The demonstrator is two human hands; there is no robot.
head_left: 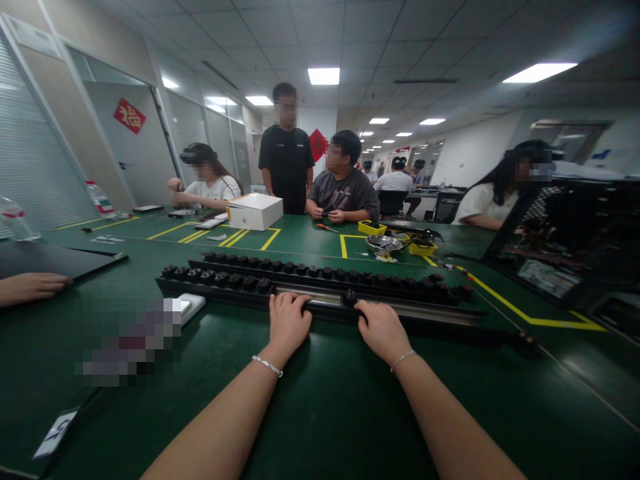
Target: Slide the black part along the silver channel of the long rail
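Observation:
A long black channel (425,316) with a bare metallic inside lies across the table in front of me. Small round-topped black parts (221,277), like sockets, sit in a row along its left portion. My left hand (290,325) curls over the near edge of the channel, just right of that row. One separate black part (349,298) stands in the channel further right. Against it press the fingers of my right hand (383,329), thumb side down at the channel's edge. Behind runs a second black strip (320,272) filled with similar parts.
A partly blurred phone-like object (193,307) lies left, near another person's hand (37,288) on a dark panel. Further back are a white box (256,212), a metal bowl (384,245) and yellow trays (373,228). An open black case (565,247) stands right. Several people are around.

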